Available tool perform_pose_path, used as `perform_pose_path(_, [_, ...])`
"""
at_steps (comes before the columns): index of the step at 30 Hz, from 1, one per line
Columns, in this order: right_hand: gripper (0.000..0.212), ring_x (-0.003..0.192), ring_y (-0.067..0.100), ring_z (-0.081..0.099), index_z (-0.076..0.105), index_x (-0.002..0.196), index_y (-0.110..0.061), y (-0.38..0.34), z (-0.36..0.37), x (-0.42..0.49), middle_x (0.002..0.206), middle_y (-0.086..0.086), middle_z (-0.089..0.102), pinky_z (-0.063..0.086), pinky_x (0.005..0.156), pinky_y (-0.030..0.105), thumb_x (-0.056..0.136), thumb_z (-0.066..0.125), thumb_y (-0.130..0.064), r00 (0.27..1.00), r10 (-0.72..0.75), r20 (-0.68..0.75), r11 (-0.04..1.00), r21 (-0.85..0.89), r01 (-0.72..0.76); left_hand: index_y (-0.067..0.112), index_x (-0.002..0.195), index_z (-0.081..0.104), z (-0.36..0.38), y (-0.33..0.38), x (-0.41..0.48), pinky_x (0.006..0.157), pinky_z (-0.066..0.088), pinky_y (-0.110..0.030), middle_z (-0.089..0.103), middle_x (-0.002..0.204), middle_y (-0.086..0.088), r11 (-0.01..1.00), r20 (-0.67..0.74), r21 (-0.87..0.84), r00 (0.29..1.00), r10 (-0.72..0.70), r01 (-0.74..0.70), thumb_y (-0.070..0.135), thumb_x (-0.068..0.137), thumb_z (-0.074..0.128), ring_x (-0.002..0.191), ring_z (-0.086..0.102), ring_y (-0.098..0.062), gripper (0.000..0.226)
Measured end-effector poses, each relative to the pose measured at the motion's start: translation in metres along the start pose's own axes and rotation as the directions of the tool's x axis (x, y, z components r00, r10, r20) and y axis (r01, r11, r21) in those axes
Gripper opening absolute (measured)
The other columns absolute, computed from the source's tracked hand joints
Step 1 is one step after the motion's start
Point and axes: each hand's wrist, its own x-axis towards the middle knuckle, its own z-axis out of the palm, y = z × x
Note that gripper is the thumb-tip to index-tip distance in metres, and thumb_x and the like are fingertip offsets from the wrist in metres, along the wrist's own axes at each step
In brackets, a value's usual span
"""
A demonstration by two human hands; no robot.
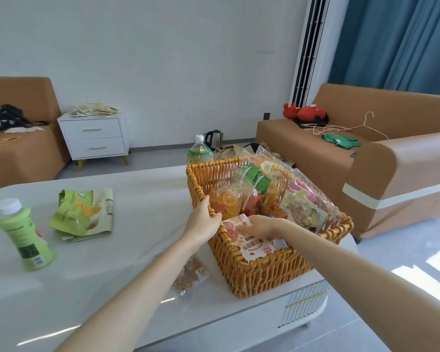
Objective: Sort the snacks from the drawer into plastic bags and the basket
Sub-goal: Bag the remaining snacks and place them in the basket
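Gripping the rim of the wicker basket (264, 273) at its left edge, your left hand (204, 221) has its fingers curled over the weave. Your right hand (263, 226) lies on the cookie packet (247, 246), which stands inside the basket's near corner. I cannot tell whether that hand pinches the packet or only rests on it. The basket sits at the right end of the white table (112, 265), close to the near edge and the rounded corner, and bagged snacks (241, 196) fill it. Bare tabletop lies to the left. A clear biscuit pack (191, 274) lies just beside the basket, partly under your left forearm. Farther left are a green pouch (84, 212) and a green bottle (23, 237). A tea bottle (200, 150) shows behind the basket, and a brown sofa (391, 174) stands to the right.
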Motion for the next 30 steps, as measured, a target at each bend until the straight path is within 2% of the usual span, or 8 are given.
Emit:
perform_pose_path(4, [0.091,0.129,0.028,0.046,0.014,0.154,-0.029,-0.002,-0.013,-0.008,0.158,0.003,0.02,0.058,0.082,0.035,0.084,0.073,-0.034,0.993,-0.111,0.043,0.974,-0.194,0.117,0.02,0.153,0.015,0.001,-0.006,0.003,0.115,0.03,-0.039,0.022,0.158,-0.002,0.999,-0.005,-0.041,1.0,-0.006,0.005,0.023,0.098,0.05,0.143,0.027,-0.022,0.065])
perform_pose_path(9, [0.094,0.124,0.029,0.049,0.021,0.152,-0.033,-0.003,-0.008,-0.017,0.156,0.002,0.022,0.059,0.07,0.028,0.078,0.078,-0.034,0.984,-0.169,0.056,0.934,-0.31,0.178,0.02,0.153,0.016,0.002,-0.005,0.002,0.113,0.032,-0.04,0.023,0.157,-0.003,0.996,-0.02,-0.085,1.0,-0.008,0.006,0.023,0.098,0.05,0.142,0.029,-0.023,0.064])
perform_pose_path(13, [0.082,0.132,0.026,0.044,0.034,0.149,-0.023,-0.006,-0.006,-0.028,0.153,0.003,0.035,0.049,0.099,0.038,0.08,0.075,-0.039,0.977,-0.212,-0.018,0.893,-0.409,0.186,0.017,0.153,0.013,-0.012,-0.009,-0.005,0.115,0.028,-0.045,0.022,0.158,-0.006,0.985,-0.013,-0.17,1.0,-0.021,0.018,0.023,0.103,0.037,0.143,0.027,-0.023,0.056])
perform_pose_path(15, [0.06,0.126,0.023,0.051,0.047,0.14,-0.017,-0.015,-0.008,-0.042,0.144,0.004,0.048,0.044,0.104,0.039,0.086,0.07,-0.032,0.923,-0.334,-0.189,0.877,-0.421,0.231,0.013,0.151,0.02,-0.028,-0.02,-0.008,0.114,0.03,-0.043,0.03,0.154,-0.008,0.984,-0.071,-0.17,0.996,-0.056,0.043,0.02,0.103,0.037,0.139,0.033,-0.023,0.052])
perform_pose_path(18, [0.031,0.103,0.018,0.059,0.061,0.123,-0.015,-0.043,-0.003,-0.073,0.124,0.004,0.059,0.051,0.09,0.031,0.092,0.059,-0.017,0.73,-0.498,-0.467,0.865,-0.329,0.379,0.008,0.144,0.036,-0.055,-0.049,-0.018,0.107,0.037,-0.041,0.043,0.146,-0.013,0.977,-0.13,-0.173,0.981,-0.147,0.123,0.013,0.099,0.045,0.132,0.043,-0.026,0.047])
perform_pose_path(21, [0.028,0.092,0.014,0.058,0.063,0.119,-0.015,-0.079,0.018,-0.103,0.11,0.002,0.061,0.052,0.084,0.028,0.093,0.057,-0.014,0.624,-0.628,-0.464,0.777,-0.333,0.534,0.007,0.142,0.04,-0.072,-0.079,-0.032,0.102,0.04,-0.039,0.045,0.143,-0.012,0.962,-0.126,-0.18,0.966,-0.227,0.203,0.011,0.097,0.046,0.128,0.046,-0.026,0.046])
perform_pose_path(25, [0.034,0.102,0.019,0.06,0.059,0.126,-0.011,-0.11,0.067,-0.097,0.117,0.005,0.063,0.049,0.09,0.031,0.092,0.056,-0.014,0.734,-0.616,-0.287,0.783,-0.326,0.529,0.01,0.142,0.04,-0.081,-0.105,-0.049,0.072,0.044,-0.03,0.049,0.13,-0.01,0.92,-0.099,-0.241,0.936,-0.339,0.308,0.012,0.097,0.048,0.098,0.05,-0.021,0.047])
perform_pose_path(30, [0.041,0.118,0.035,0.053,0.05,0.129,-0.001,-0.118,0.114,-0.073,0.129,0.019,0.056,0.043,0.092,0.034,0.097,0.048,-0.026,0.925,-0.361,-0.116,0.898,-0.309,0.312,0.013,0.143,0.039,-0.079,-0.129,-0.06,0.079,0.043,-0.029,0.049,0.125,-0.01,0.876,-0.043,-0.312,0.915,-0.4,0.368,0.015,0.099,0.047,0.102,0.047,-0.021,0.045])
